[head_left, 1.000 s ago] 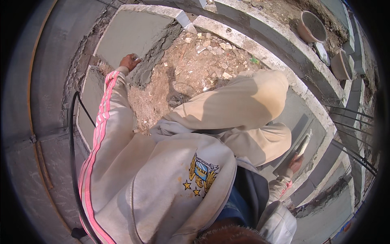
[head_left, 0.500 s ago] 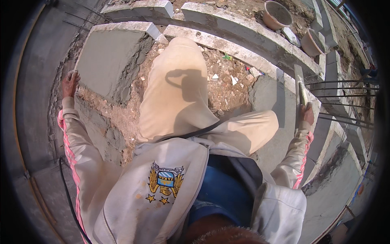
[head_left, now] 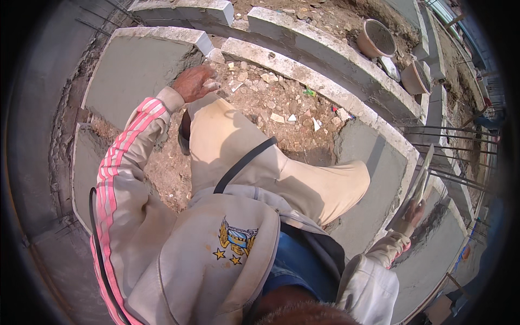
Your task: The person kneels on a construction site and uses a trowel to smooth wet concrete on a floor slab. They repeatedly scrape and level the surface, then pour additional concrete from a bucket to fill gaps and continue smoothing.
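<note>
My left hand [head_left: 194, 84] is raised at the upper left, just above my knee and close to the crumbly edge of a grey plastered panel [head_left: 130, 70]. Its fingers are partly bent and apart, with pale grey matter on the fingertips and no tool showing. Out at the right, my right hand [head_left: 415, 212] is closed round a long, flat plastering float [head_left: 423, 172], seen nearly edge-on and pointing away from me. The float is beyond the white rim of the right plastered panel [head_left: 363, 157]; whether it touches any surface cannot be made out.
Rubble and stone chips [head_left: 276, 108] lie between the panels, bounded by a low concrete wall [head_left: 325, 81]. Beyond it stand two mortar-stained buckets, one upright [head_left: 376, 38] and one tilted [head_left: 416, 78]. Bare steel rods [head_left: 455, 135] stick out at the right.
My left hand has come off the left panel's outer edge and swung right to my knee. My right hand has moved outward and nearer with the float. My body has turned and shifted.
</note>
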Action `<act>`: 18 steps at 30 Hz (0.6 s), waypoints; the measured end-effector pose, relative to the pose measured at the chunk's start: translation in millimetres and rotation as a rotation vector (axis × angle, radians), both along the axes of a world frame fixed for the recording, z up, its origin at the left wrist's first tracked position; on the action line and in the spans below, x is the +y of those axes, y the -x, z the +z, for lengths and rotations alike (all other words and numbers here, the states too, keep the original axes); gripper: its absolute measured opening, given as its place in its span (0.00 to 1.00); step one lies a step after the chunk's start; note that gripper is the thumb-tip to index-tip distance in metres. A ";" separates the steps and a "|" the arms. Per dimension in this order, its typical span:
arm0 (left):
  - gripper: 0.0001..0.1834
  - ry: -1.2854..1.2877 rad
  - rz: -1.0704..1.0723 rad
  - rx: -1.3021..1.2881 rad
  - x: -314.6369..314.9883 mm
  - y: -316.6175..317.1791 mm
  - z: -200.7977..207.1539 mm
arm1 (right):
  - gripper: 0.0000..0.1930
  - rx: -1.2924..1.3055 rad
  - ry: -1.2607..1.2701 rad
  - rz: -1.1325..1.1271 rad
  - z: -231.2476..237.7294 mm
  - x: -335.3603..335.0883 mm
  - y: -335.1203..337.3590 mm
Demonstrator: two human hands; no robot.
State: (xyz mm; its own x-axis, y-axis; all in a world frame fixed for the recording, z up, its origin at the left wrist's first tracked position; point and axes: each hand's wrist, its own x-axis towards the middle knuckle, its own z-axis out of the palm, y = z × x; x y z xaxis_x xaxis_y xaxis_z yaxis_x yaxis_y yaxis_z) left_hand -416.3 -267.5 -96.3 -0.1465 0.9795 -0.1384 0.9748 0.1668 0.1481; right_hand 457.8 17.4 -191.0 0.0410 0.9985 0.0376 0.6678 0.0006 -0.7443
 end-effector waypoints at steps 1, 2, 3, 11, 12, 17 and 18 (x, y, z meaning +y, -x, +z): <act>0.26 0.032 -0.038 0.013 -13.8 -1.8 -34.4 | 0.19 0.035 -0.010 -0.016 19.8 2.6 30.8; 0.27 -0.021 -0.070 -0.086 -30.1 -9.1 -63.1 | 0.19 0.064 -0.013 -0.028 43.4 5.9 62.5; 0.28 -0.085 -0.103 -0.180 -40.8 -15.0 -89.5 | 0.18 0.095 -0.024 -0.044 65.8 11.8 100.0; 0.26 -0.160 -0.036 -0.450 -52.4 14.5 -117.2 | 0.18 0.450 -0.032 0.136 96.6 70.2 394.7; 0.26 -0.133 -0.041 -0.534 -44.2 27.3 -115.4 | 0.17 0.499 0.026 0.070 83.7 74.5 413.4; 0.26 0.027 0.055 -0.608 -65.2 64.9 -89.7 | 0.18 0.810 0.805 0.236 8.8 -24.1 558.4; 0.27 0.136 0.040 -0.633 -63.7 73.0 -73.8 | 0.18 0.829 0.901 0.196 7.6 -60.1 572.7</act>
